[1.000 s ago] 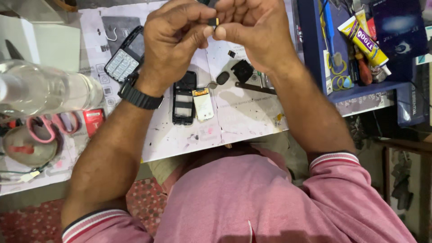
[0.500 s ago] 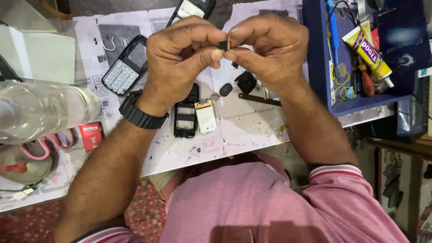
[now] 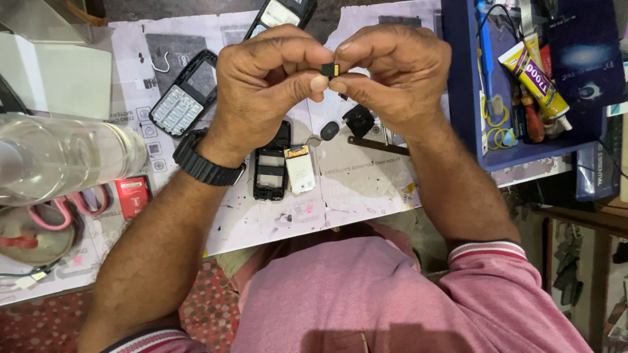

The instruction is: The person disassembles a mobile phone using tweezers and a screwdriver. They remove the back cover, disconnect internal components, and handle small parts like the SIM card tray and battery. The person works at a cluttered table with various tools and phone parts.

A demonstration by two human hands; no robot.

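Note:
A tiny black card-like part (image 3: 330,69) with a gold edge is pinched between the fingertips of both hands above the paper-covered bench (image 3: 366,189). My left hand (image 3: 265,82), with a black wristwatch (image 3: 203,163), grips it from the left; my right hand (image 3: 392,75) grips it from the right. Below the hands lie an open black phone frame (image 3: 270,171), a small display module (image 3: 300,169) and small dark parts (image 3: 358,121). A keypad phone cover (image 3: 185,99) lies left of my left hand.
A blue tray (image 3: 468,98) at the right holds a glue tube (image 3: 533,77) and tools. A clear plastic bottle (image 3: 65,157), pink-handled scissors (image 3: 59,212) and a small red box (image 3: 133,196) sit left. Another phone (image 3: 281,13) lies at the top edge.
Both hands came down in the view, still pinching the small black part between them. The view shifted slightly; things on the bench stayed put.

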